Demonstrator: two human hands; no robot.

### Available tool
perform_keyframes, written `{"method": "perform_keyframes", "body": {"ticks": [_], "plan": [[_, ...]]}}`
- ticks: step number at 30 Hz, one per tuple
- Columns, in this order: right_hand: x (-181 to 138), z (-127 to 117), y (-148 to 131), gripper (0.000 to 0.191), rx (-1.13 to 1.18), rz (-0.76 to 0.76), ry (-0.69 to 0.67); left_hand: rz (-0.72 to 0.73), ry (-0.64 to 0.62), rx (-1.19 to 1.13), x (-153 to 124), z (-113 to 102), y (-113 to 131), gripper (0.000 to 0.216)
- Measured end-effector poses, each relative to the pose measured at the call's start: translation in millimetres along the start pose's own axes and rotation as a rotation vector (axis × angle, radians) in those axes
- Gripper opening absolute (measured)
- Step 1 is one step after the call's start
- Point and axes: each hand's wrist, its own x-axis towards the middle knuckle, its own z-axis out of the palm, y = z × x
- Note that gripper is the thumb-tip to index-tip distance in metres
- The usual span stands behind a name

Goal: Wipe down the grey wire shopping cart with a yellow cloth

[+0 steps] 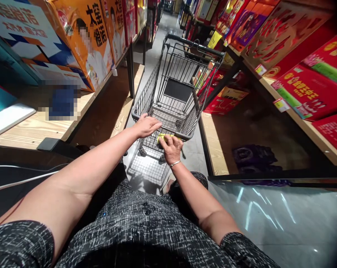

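A dark grey wire shopping cart (176, 90) stands in the aisle in front of me, its near rim by my hands. My left hand (148, 125) lies over the left part of that rim with its fingers stretched out, holding nothing that I can see. To its right, my right hand (172, 148) has its fingers curled over a small bright yellow item (160, 138) at the rim. Most of the yellow item is covered by the fingers, so its kind cannot be told. The cart's basket shows bare wire mesh.
Orange drink cartons (86, 44) stand on the left wooden shelf (49, 128). Red gift boxes (299, 89) fill the right shelf, with price tags along its edge. Purple packs (253, 158) lie low on the right. White cables (23, 181) run at the lower left.
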Motion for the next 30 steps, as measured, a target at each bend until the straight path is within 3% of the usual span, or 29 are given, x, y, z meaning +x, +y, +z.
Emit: {"method": "perform_keyframes", "body": {"ticks": [4,8,10,13,17,20,25,30], "plan": [[-23.7,55.4,-16.3,0.033,-0.023,-0.007,-0.21,0.03,0.012,-0.041,0.6,8.7,0.9,0.051],[-36.3,71.6,-20.8,0.023,-0.016,-0.005,-0.237,0.015,0.029,-0.048,0.4,9.8,-8.6,0.046],[-35.1,61.1,-18.7,0.024,-0.012,-0.033,-0.228,0.003,0.034,-0.038,-0.1,8.1,-13.1,0.041],[-26.6,24.4,-8.5,0.033,0.0,-0.035,-0.129,-0.011,0.044,-0.012,-1.0,4.1,-20.3,0.034],[-8.4,-38.1,14.0,0.045,-0.009,0.108,0.171,-0.059,0.023,0.102,-0.3,0.0,-23.4,0.031],[6.5,-63.7,21.0,0.06,-0.016,0.225,0.211,-0.069,-0.007,0.2,1.2,1.5,-10.4,0.036],[24.4,-59.2,3.8,0.061,0.008,0.214,0.146,0.058,-0.045,0.099,-0.2,10.8,15.2,0.051],[22.1,-32.4,-6.2,0.047,0.04,-0.011,0.157,0.049,-0.079,0.062,-2.7,4.5,-6.2,0.059]]}}
